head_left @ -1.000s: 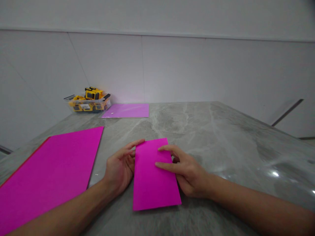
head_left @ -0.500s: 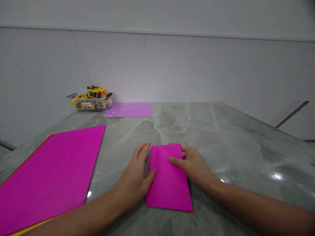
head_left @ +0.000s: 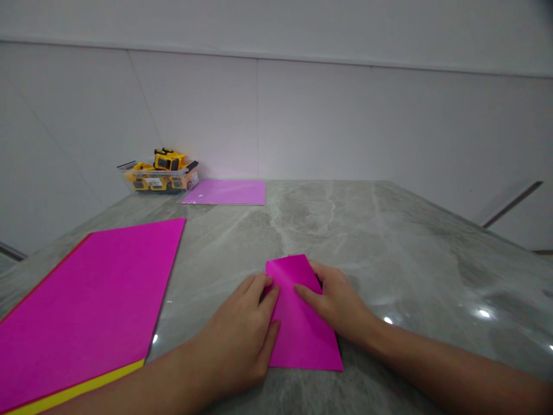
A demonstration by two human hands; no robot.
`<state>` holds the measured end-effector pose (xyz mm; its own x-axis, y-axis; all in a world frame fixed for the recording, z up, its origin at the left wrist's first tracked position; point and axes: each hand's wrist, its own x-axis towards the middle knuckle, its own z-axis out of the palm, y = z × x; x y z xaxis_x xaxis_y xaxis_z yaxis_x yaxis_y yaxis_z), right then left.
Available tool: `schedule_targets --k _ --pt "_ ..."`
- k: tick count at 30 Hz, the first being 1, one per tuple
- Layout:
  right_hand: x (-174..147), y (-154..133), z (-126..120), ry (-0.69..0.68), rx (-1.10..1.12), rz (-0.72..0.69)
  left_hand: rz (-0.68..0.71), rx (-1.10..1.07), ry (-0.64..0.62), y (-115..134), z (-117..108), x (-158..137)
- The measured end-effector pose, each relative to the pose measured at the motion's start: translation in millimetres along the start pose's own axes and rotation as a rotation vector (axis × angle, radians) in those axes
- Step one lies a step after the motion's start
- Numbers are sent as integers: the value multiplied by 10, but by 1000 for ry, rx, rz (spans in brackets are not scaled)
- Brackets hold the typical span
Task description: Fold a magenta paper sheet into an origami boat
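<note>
A folded sheet of magenta paper (head_left: 298,340) stands out on the table in front of me, its far end lifted slightly on the right. My right hand (head_left: 339,297) grips its right edge, thumb on top and the other fingers partly hidden behind and beneath. Along the left edge, my left hand (head_left: 246,323) is closed on the paper, with fingertips and thumb over the margin. To the left lies a large stack of paper (head_left: 95,300), magenta on top, with yellow and red sheets showing at its edges.
At the back left, a clear plastic box (head_left: 159,180) holds yellow toy trucks (head_left: 169,160). A light purple packet of paper (head_left: 228,192) lies beside it. The grey marbled table (head_left: 389,248) reaches back to a white wall (head_left: 319,121).
My left hand has moved down and closed on the paper's left edge. The folded paper has shifted and tilted a little, its top right corner moving leftward with my right hand still on it.
</note>
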<state>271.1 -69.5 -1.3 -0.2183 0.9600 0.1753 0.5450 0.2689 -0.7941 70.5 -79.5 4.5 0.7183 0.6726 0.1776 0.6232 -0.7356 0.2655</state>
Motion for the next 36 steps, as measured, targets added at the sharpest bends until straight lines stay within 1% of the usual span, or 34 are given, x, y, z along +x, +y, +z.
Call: schedule_targets --k 2,4,9,13,16,22,28,32,36 --pt "-11 -4 4 -24 -23 -12 -29 -3 -17 -18 1 -9" --pt "-22 6 15 -37 -38 -57 -65 19 -38 -41 6 -14" --pt "-59 36 56 -17 -81 -226 -145 53 -87 -81 4 -4" --pt "-66 0 69 -49 -72 -363 -191 33 -71 -105 -6 7" --pt "-57 -8 72 -76 -80 -433 -209 33 -78 -118 -16 8" --pt "-70 65 73 -122 -172 -498 -246 29 -124 -100 -42 18" --pt "-116 122 109 -117 -238 -548 -255 38 -108 -131 -28 17" --pt "-134 146 142 -156 -350 -599 -260 40 -121 -125 -26 20" --pt "-132 84 137 -228 -513 -624 -272 34 -134 -104 -28 31"
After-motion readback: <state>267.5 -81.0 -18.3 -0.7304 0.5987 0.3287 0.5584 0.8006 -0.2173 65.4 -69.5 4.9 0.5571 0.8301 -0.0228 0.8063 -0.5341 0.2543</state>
